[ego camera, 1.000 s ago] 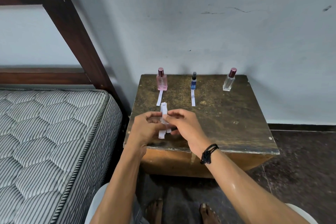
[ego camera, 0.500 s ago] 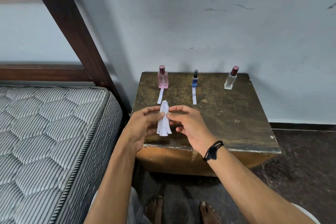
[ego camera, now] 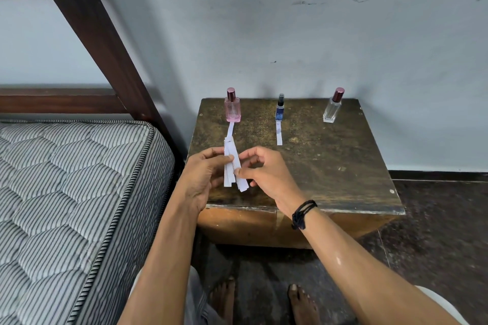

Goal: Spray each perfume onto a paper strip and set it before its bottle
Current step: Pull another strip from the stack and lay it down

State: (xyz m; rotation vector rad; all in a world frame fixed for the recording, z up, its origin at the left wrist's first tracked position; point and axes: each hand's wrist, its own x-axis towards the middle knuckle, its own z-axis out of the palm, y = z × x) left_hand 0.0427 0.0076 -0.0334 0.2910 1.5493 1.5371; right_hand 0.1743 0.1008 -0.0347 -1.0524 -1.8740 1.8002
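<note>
Head view, from where I stand: the striped mattress [ego camera: 66, 192] fills the left side, and just beside it is the worn wooden counter [ego camera: 330, 166], pushed up against the wall. Over the counter's near left corner both hands meet. The left hand [ego camera: 203, 174] has its grip closed on a bundle of paper strips [ego camera: 229, 169], thumb on top and fingers behind. The right hand [ego camera: 266, 171] pinches the front of that same bundle with thumb and curled forefinger, apparently working one strip loose.

Along the back edge stand the pink bottle [ego camera: 232, 109], the blue bottle [ego camera: 280, 111] and the clear bottle [ego camera: 332, 109], well apart from each other. A laid strip [ego camera: 230, 130] lies in front of the pink one and a second strip [ego camera: 279, 134] in front of the blue; the clear bottle has none yet.

The strips look featherlight, limp and apt to cling together. I'd guess a fingertip pinch near one end separates one best. The glass bottles seem small, slick and easy to tip, so take them round the body.
</note>
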